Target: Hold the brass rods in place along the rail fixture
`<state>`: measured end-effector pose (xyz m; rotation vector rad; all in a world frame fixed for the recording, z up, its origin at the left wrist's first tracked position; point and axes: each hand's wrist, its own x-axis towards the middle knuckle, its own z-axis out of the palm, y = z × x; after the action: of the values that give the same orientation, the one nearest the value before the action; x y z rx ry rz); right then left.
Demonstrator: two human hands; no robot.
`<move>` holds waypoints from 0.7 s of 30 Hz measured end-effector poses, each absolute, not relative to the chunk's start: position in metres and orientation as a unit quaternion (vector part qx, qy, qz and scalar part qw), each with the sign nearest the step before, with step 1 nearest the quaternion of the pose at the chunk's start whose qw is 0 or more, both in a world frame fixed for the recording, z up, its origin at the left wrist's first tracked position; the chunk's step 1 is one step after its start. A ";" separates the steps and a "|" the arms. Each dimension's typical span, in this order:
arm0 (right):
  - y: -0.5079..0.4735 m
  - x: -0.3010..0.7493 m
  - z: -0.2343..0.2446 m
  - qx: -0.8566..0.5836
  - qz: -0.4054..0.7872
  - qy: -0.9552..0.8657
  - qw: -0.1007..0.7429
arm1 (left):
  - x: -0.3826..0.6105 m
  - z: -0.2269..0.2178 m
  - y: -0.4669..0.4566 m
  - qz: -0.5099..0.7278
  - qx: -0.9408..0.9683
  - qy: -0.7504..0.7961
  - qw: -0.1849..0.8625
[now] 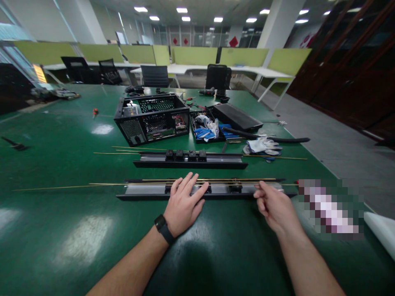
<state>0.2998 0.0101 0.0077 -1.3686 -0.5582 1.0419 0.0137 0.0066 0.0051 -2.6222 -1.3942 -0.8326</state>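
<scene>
Fingers spread, my left hand (185, 201) lies open across the near black-and-silver rail (142, 190), a dark watch on its wrist. My right hand (274, 205) is closed, thumb and fingers curled together over the rail's right part. Thin brass-coloured rods (108, 184) run lengthwise over this rail and pass by the right fingertips; what is pinched there, if anything, I cannot make out. A dark block (236, 186) sits in the rail between my hands, with others partly hidden by the left hand. Behind lies a second rail (154, 158) with several black blocks (179, 155).
A black open computer case (151, 119) stands behind the rails. Right of it are a tray of gloves (208, 129), a flat black panel (236, 116), a dark tube (286, 140) and white gloves (262, 146). A blurred-out item (330, 207) lies right.
</scene>
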 end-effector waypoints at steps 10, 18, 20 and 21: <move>0.013 0.309 0.011 -0.624 0.386 -0.195 0.651 | 0.013 0.005 0.006 -0.270 -0.850 -0.452 0.028; 0.011 0.306 0.013 -0.608 0.413 -0.228 0.638 | 0.012 0.005 0.007 -0.269 -0.851 -0.450 0.033; 0.013 0.311 0.013 -0.621 0.370 -0.205 0.660 | 0.012 0.004 0.007 -0.270 -0.851 -0.450 0.032; 0.013 0.312 0.013 -0.626 0.357 -0.197 0.665 | 0.012 0.004 0.007 -0.270 -0.850 -0.450 0.031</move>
<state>0.3124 0.0131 0.0131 -1.4145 -0.4446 0.8060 0.0118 0.0067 0.0039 -2.6201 -1.3874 -0.8318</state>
